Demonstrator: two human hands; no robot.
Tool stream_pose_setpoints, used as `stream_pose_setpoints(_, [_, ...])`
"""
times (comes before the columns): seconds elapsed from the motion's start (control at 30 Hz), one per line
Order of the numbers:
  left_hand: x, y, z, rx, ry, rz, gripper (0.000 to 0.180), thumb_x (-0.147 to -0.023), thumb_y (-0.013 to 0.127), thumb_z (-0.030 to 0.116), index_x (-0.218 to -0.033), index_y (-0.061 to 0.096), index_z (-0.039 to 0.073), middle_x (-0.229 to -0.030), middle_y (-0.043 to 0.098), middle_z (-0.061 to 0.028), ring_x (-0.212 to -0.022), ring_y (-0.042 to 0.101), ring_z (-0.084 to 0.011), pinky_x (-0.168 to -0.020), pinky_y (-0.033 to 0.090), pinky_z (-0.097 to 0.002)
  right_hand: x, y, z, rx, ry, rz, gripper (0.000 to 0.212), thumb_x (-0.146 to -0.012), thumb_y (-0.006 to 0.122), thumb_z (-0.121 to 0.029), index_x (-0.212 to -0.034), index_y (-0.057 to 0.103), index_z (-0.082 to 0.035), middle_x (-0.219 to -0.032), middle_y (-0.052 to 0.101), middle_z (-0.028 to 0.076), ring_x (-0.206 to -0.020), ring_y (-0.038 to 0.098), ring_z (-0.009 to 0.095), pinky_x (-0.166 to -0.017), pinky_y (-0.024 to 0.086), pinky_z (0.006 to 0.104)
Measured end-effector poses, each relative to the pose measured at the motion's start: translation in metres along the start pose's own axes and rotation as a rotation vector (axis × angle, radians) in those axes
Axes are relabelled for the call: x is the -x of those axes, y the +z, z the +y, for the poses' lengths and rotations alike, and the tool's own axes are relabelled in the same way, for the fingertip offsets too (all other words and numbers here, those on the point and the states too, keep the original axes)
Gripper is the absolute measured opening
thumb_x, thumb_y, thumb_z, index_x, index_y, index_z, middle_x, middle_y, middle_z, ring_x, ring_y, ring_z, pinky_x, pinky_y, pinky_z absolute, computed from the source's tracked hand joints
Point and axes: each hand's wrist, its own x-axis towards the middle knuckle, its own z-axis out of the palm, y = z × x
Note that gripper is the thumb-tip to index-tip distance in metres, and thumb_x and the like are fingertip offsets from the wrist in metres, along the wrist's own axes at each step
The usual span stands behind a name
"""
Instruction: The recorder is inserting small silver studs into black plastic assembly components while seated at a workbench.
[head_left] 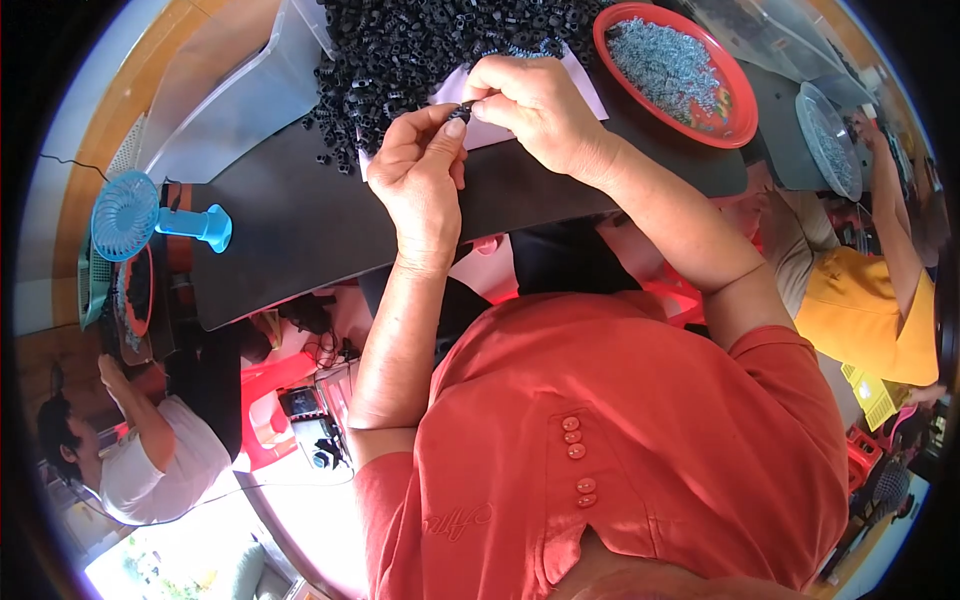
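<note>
Left grip (415,180) pinches a small black part (461,113), right grip (535,105) pressed together at its end; work seems unfinished, black heap (385,65) beyond.

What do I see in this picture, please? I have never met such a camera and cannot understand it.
There is no machine: a person works with bare hands. A fisheye camera on the head looks down, so edges bend and the wearer's red shirt fills the lower middle. On the dark table lie a heap of black parts, a pale lilac sheet and a red tray of grey-blue pieces. A blue fan is at left. The left hand has a small black part in its grip; the right hand touches it, but whether it pinches is unclear.
</note>
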Motion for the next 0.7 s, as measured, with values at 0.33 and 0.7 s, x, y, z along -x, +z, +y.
stream_pose_setpoints(0.33, [0.0014,-0.0004,0.0034,-0.07,-0.033,-0.031,0.01,-0.088,0.064,0.0,-0.097,0.067,-0.002,-0.07,0.059,-0.0022,-0.051,0.047,-0.0046,-0.046,0.037,-0.0176,0.0,-0.0056,0.0032,-0.037,0.059,-0.096,0.009,-0.081,0.061,-0.005,-0.079,0.054,0.0,-0.058,0.046,0.007,-0.053,0.044,0.012,-0.05,0.034,0.0297])
stream_pose_setpoints(0.7, [0.0025,0.0025,0.0058,-0.085,0.0,-0.003,0.011,-0.089,0.062,0.001,-0.097,0.064,-0.006,-0.069,0.06,-0.0053,-0.051,0.05,-0.0087,-0.046,0.036,-0.0202,0.0017,-0.0012,0.0022,-0.051,0.062,-0.032,0.01,-0.081,0.06,-0.009,-0.079,0.056,-0.001,-0.062,0.053,0.003,-0.054,0.047,0.008,-0.05,0.037,0.0259])
